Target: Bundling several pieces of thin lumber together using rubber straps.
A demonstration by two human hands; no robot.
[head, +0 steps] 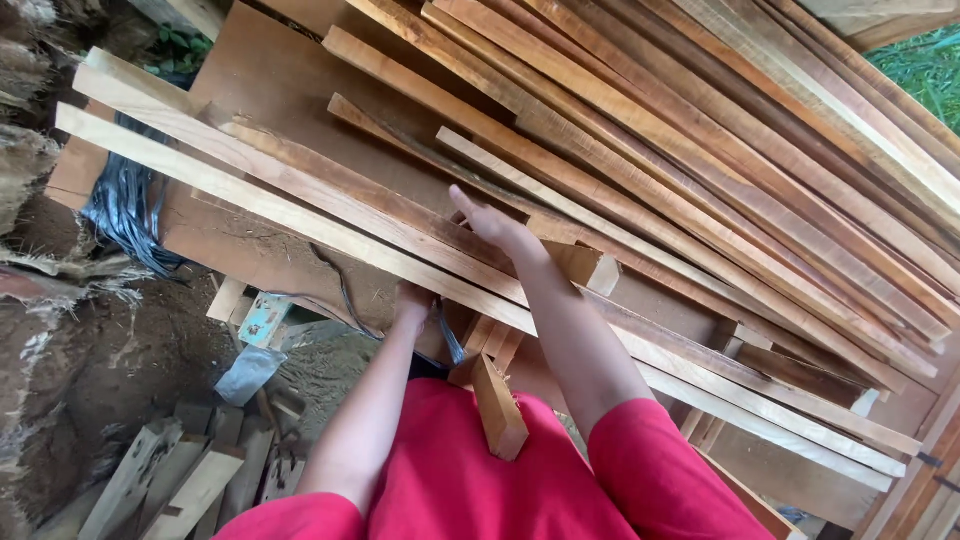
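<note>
The person is pressing the flat, open right hand (490, 225) on top of the long plank (300, 215) while the left hand (412, 300) is gripping its near edge from below, so both should be pushing evenly to keep it straight.

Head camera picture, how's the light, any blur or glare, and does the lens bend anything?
Head view: soft, even daylight, no hard glare on the pale wood strips; the brightest patch is the grass at top right. The right hand, flat on the strips, looks slightly soft. The left hand sits in shade under the long strip. The red shirt looms large at the bottom edge, stretched by the wide lens.
</note>
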